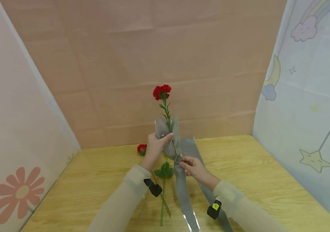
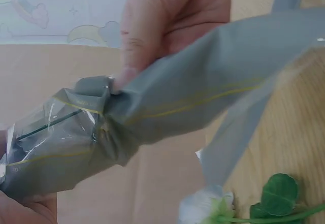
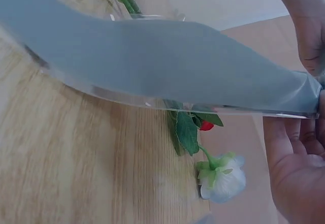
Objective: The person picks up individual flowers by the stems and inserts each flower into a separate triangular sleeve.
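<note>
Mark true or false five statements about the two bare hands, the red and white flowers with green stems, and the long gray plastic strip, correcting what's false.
1. The left hand grips the upright, ruffled red flower by its petals. False: it grips lower, at the film-wrapped green stem.
2. The right hand pinches the long gray plastic strip where it is gathered. True.
3. The rounded white flower with a pale green base stands in a vase. False: it lies on the light wood-grain table.
4. A second red bloom lies on the table. True.
5. Only the left sleeve carries a small black device. False: both sleeves do.
</note>
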{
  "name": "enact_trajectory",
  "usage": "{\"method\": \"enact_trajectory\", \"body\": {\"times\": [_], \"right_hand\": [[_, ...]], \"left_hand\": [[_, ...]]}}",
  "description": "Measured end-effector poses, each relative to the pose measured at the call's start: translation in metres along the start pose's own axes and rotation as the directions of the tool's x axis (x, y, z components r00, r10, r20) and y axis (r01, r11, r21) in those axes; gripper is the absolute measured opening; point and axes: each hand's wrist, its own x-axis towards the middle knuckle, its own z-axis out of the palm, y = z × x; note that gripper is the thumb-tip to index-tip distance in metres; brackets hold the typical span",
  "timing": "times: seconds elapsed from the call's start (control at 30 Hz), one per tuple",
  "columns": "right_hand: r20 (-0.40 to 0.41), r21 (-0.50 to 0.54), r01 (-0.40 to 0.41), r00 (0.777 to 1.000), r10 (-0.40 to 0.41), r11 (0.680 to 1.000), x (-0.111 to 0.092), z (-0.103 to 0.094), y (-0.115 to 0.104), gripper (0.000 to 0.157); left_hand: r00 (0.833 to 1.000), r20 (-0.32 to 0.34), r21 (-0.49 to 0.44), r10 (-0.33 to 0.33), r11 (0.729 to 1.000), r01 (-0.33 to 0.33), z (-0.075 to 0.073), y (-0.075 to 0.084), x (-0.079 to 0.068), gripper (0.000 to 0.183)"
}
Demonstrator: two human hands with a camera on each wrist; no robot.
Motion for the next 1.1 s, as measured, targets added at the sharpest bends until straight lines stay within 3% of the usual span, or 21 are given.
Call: {"method": "enact_trajectory", "body": {"times": [0.23, 0.43, 0.53, 0.8, 1.1], "right_hand": [[0.050, -0.018, 0.003, 0.999, -0.002, 1.000, -0.004, 0.000, 0.009, 0.024], [0.089, -0.013, 0.023, 0.996, -0.022, 1.000, -0.007, 0.002, 0.015, 0.025], [0.072, -0.031, 0.035, 0.997, -0.033, 0.999, -0.006, 0.002, 0.016, 0.026], [-0.045, -0.048, 0.048, 0.998, -0.050, 0.998, -0.005, 0.000, 0.011, 0.026], [-0.028, -0.078, 0.018, 0.999, -0.020, 0.997, -0.008, -0.001, 0.013, 0.031]], "left_hand": [[0.993, -0.092, -0.096, -0.074, 0.993, 0.065, -0.002, 0.019, 0.005, 0.040], [0.986, -0.145, -0.146, -0.078, 0.988, 0.057, -0.007, 0.031, 0.015, 0.041], [0.990, -0.118, -0.145, -0.074, 0.988, 0.057, -0.008, 0.026, 0.017, 0.040], [0.996, 0.037, -0.134, -0.080, 0.987, 0.085, -0.012, 0.011, 0.007, 0.038], [0.997, 0.012, -0.045, -0.079, 0.996, 0.080, -0.008, 0.005, 0.004, 0.036]]}}
